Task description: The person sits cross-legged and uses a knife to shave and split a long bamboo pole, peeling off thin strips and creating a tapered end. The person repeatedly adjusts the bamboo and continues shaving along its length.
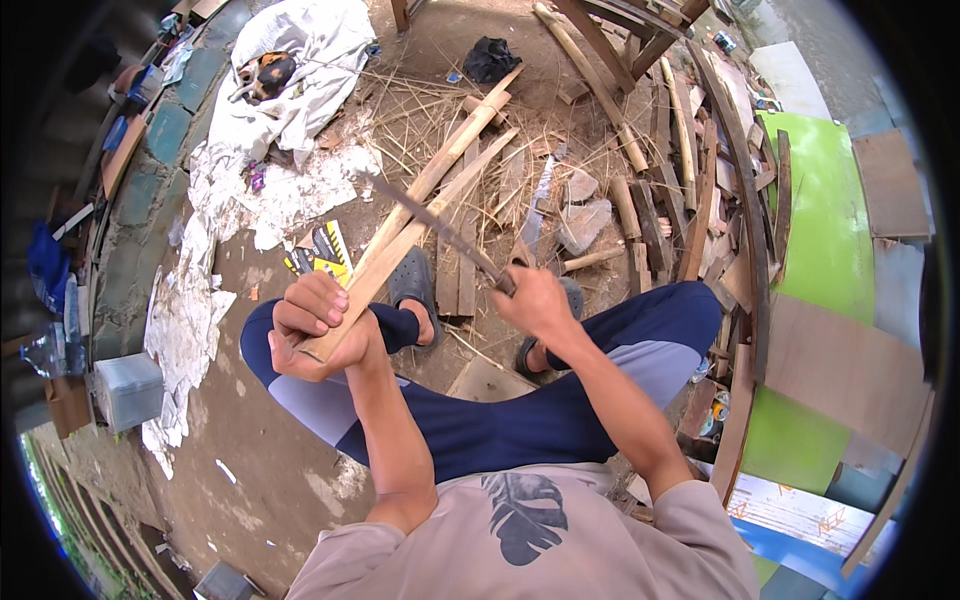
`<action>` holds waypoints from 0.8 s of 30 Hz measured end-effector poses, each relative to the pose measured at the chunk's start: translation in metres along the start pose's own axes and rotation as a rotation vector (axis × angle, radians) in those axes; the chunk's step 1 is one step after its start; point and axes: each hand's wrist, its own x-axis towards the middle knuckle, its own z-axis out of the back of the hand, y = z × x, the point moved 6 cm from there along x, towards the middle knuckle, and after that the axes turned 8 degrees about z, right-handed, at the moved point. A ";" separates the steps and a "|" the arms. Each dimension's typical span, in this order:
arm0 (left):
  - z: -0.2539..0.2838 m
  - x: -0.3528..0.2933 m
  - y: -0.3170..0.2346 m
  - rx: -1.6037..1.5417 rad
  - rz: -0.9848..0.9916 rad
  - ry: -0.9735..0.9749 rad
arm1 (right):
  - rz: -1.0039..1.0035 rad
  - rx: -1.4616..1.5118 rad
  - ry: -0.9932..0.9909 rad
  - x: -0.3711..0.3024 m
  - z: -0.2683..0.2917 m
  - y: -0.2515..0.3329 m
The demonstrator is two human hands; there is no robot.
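My left hand (322,325) is closed around the near end of a split bamboo strip (415,235), which slants away to the far right. In my right hand (540,302) is the handle of a long knife (440,226). Its dark, narrow blade points far left and crosses over the strip; whether the edge touches the bamboo I cannot tell. Another bamboo piece (463,140) lies just beyond the strip, nearly alongside it. A hand saw (541,200) rests on the ground past my right hand, beside grey stones (584,226).
Thin bamboo shavings (410,120) litter the ground ahead. Wood scraps (650,200) pile up on the right, next to a green panel (825,220). Far left, a cat (268,76) lies on a white sheet (310,40). A black plastic bag (490,60) sits at the back.
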 end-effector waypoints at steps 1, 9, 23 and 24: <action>-0.002 0.002 0.000 -0.001 -0.002 0.004 | 0.051 0.019 -0.010 0.000 -0.001 0.004; 0.003 0.007 -0.001 -0.003 0.006 0.009 | -0.305 -0.028 0.022 0.047 -0.020 -0.107; -0.012 0.009 0.001 -0.085 0.135 0.185 | -0.026 0.079 0.154 0.024 0.000 -0.015; -0.010 0.009 0.003 -0.088 0.142 0.174 | 0.019 0.044 0.148 0.024 0.002 -0.008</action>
